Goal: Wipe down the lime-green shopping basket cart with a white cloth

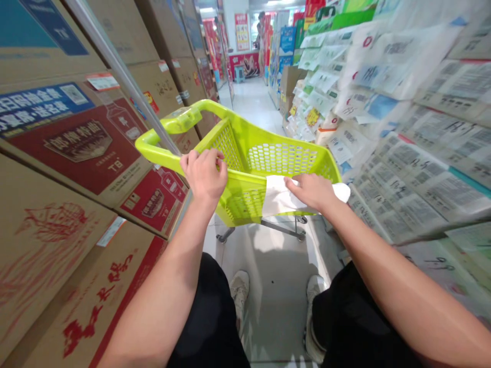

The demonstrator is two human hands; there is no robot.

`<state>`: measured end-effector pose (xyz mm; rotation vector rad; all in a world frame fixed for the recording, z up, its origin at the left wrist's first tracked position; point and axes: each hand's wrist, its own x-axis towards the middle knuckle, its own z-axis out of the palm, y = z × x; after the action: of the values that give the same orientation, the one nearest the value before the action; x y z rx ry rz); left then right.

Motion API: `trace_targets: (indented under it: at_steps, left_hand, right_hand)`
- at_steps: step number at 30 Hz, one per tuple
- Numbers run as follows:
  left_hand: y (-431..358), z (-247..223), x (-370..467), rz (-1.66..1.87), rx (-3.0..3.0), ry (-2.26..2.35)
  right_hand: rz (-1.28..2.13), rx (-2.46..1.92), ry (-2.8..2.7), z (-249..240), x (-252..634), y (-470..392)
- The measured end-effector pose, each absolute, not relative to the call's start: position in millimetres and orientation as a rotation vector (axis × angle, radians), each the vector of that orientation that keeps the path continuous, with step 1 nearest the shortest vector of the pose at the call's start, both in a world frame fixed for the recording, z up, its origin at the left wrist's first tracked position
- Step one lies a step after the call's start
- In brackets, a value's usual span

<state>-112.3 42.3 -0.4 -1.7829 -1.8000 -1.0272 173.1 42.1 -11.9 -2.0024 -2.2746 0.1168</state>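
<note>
cardboard liquor cartons [76,140] line one side of a store aisle, plastic-wrapped packs [387,56] the other, as a lime-green shopping cart [245,178] stands crosswise before a person, handle end to the left. the left hand [205,175] grips the cart's near rim; the right hand [312,190] clasps a white cloth [274,198] over that rim, lengthwise along it, well apart from the left.
</note>
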Motion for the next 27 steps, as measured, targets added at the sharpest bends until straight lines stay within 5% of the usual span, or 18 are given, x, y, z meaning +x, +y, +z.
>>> trace_targets:
  at_steps: [11,18,27]
  left_hand:
    - [26,1,-92,-1.027,-1.835,-1.747]
    - [23,0,-90,-1.027,-1.826,-1.722]
    - [49,-7,-115,-1.038,-1.747,-1.773]
  right_hand:
    - [0.631,-1.581,-2.518,3,154,74]
    - [0.460,-1.542,-2.450,0,117,65]
    - [0.332,-1.343,-2.560,-17,176,66]
